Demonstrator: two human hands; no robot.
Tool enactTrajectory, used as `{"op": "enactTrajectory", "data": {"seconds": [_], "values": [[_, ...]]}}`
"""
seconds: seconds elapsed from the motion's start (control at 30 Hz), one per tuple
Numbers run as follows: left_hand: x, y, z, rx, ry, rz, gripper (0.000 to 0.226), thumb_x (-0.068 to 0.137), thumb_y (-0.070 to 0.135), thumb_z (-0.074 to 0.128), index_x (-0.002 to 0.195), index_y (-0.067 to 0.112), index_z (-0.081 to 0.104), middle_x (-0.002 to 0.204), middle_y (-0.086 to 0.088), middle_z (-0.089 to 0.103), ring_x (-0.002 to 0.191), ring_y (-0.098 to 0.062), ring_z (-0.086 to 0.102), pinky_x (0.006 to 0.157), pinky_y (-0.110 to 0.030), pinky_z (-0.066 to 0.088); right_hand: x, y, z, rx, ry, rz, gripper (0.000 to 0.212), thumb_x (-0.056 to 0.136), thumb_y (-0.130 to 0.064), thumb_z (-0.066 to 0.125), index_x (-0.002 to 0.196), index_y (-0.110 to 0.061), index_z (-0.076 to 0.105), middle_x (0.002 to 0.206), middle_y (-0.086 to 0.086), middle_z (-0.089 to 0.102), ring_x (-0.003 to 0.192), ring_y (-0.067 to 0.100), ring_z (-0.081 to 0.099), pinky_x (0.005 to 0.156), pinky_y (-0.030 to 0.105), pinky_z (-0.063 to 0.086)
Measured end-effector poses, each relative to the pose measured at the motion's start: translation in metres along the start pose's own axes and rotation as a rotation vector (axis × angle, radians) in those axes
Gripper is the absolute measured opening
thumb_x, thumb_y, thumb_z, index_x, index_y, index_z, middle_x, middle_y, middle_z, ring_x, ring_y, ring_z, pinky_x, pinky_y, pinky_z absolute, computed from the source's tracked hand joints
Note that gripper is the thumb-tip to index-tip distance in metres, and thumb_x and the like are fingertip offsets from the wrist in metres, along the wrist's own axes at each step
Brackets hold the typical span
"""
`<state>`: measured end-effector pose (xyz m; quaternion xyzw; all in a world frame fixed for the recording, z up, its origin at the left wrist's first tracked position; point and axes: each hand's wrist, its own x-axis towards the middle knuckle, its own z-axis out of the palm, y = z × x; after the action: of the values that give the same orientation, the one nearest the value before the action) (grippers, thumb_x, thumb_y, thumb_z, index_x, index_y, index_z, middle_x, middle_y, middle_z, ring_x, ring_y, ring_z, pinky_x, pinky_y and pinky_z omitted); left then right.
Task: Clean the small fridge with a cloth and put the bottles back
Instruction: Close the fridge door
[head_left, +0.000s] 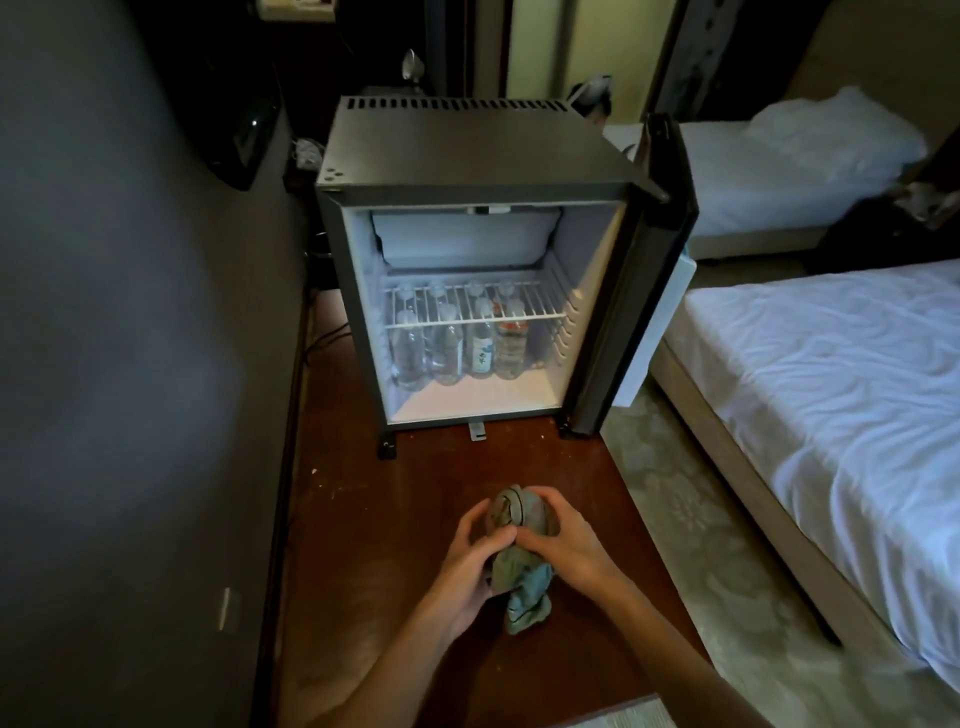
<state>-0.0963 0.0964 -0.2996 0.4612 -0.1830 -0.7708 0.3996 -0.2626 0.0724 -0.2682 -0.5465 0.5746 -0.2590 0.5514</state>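
A small dark fridge (467, 150) stands on a brown wooden surface with its door (644, 270) swung open to the right. Several clear bottles (460, 348) stand on its floor under a white wire shelf (472, 304). Well in front of the fridge, both my hands hold a crumpled grey-green cloth (522, 577). My left hand (467, 564) grips its left side and my right hand (569, 545) grips the top and right side. The cloth's lower end hangs down to the wooden surface.
The wooden surface (415, 519) runs between a dark wall on the left and patterned carpet (691, 519) on the right. Two beds with white sheets (831, 405) stand to the right. A dark object (244, 140) and cables lie behind the fridge at left.
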Motion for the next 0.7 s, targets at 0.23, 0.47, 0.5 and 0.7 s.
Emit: {"op": "enactTrajectory", "data": {"seconds": [0.23, 0.47, 0.5, 0.7], "values": [[0.016, 0.035, 0.041, -0.037, 0.026, 0.126, 0.063, 0.077, 0.012, 0.077, 0.133, 0.03, 0.052, 0.127, -0.015, 0.063, 0.113, -0.034, 0.064, 0.094, -0.052, 0.054, 0.03, -0.049, -0.059, -0.127, -0.113, -0.039, 0.055, 0.087, -0.027, 0.07, 0.137, -0.03, 0.046, 0.124, -0.006, 0.059, 0.109, 0.007, 0.059, 0.092, 0.021, 0.051], [0.033, 0.068, 0.11, 0.05, 0.051, 0.261, 0.051, 0.086, 0.011, 0.069, 0.13, 0.031, 0.053, 0.123, -0.009, 0.065, 0.11, -0.029, 0.065, 0.095, -0.052, 0.053, 0.059, -0.106, -0.204, -0.315, 0.681, -0.277, 0.048, 0.092, -0.007, 0.059, 0.137, -0.009, 0.043, 0.133, 0.012, 0.05, 0.112, 0.018, 0.055, 0.091, 0.023, 0.045], [0.034, 0.072, 0.118, 0.068, 0.049, 0.277, 0.052, 0.085, 0.013, 0.07, 0.131, 0.032, 0.053, 0.124, -0.008, 0.064, 0.112, -0.028, 0.064, 0.096, -0.053, 0.052, 0.063, -0.115, -0.224, -0.36, 0.724, -0.322, 0.052, 0.092, -0.006, 0.059, 0.14, -0.009, 0.041, 0.138, 0.011, 0.045, 0.12, 0.018, 0.05, 0.099, 0.027, 0.042], [0.036, 0.08, 0.161, 0.064, 0.052, 0.322, 0.052, 0.081, 0.017, 0.071, 0.128, 0.033, 0.056, 0.126, -0.01, 0.062, 0.115, -0.032, 0.062, 0.089, -0.05, 0.056, 0.108, -0.164, -0.294, -0.654, 0.483, -0.368, 0.062, 0.085, 0.005, 0.056, 0.143, -0.015, 0.041, 0.152, 0.007, 0.034, 0.144, 0.026, 0.023, 0.117, 0.042, 0.026]]}}
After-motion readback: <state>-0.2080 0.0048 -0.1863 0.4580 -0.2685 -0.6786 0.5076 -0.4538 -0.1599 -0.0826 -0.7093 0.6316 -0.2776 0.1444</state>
